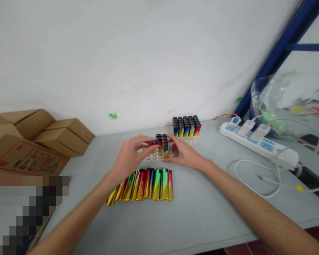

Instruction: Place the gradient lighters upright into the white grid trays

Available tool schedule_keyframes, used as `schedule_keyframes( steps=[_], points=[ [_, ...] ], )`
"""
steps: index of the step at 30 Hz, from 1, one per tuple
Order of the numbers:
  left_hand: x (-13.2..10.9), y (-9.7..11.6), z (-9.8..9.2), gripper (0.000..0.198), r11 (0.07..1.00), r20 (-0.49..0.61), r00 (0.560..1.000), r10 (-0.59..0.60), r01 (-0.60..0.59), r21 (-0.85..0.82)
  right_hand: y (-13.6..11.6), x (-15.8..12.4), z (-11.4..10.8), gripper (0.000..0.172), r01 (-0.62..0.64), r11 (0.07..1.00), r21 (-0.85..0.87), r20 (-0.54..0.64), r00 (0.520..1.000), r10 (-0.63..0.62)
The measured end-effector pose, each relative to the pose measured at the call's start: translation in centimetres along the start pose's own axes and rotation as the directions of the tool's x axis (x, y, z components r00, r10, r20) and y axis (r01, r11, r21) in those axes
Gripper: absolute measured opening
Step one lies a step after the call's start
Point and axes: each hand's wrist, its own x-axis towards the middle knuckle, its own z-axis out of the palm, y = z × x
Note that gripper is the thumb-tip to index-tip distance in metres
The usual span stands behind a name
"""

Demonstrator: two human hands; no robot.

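A white tray (151,156) with rows of pockets stands on the table, several black-topped lighters (165,150) upright along its right and far sides. My left hand (134,152) is closed on a reddish lighter (154,142) above the tray's pockets. Around the tray's right end curves my right hand (184,152), thumb at the near corner and fingers against the standing lighters. Nearer to me, a row of shiny metallic lighters (149,184) in red, green and gold lies flat, partly behind my left wrist. A block of upright lighters (186,126) stands near the wall.
Cardboard boxes (66,136) are stacked at the left. On the right lies a white power strip (257,141) with plugs in it, and a white cable (239,177) loops over the grey table (202,219). Clear plastic wrap (271,102) hangs by the blue frame (271,56).
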Motion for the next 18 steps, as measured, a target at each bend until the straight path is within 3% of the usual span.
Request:
schedule_keyframes(
  steps=[6, 13, 18],
  points=[
    [0.9, -1.2, 0.9, 0.028, 0.997, 0.034, 0.999, 0.041, -0.044, 0.066, 0.4, 0.1, 0.2, 0.093, 0.022, 1.000, -0.003, -0.010, 1.000, -0.022],
    [1.2, -0.9, 1.1, 0.021, 0.974, 0.100, 0.990, 0.098, -0.116, 0.197, 0.5, 0.2, 0.3, 0.095, 0.011, 1.000, 0.001, -0.012, 1.000, -0.011],
    [1.3, -1.2, 1.2, 0.028, 0.978, 0.097, 0.995, 0.033, -0.052, 0.202, 0.4, 0.2, 0.3, 0.093, 0.004, 1.000, -0.006, -0.014, 1.000, -0.004]
  ],
)
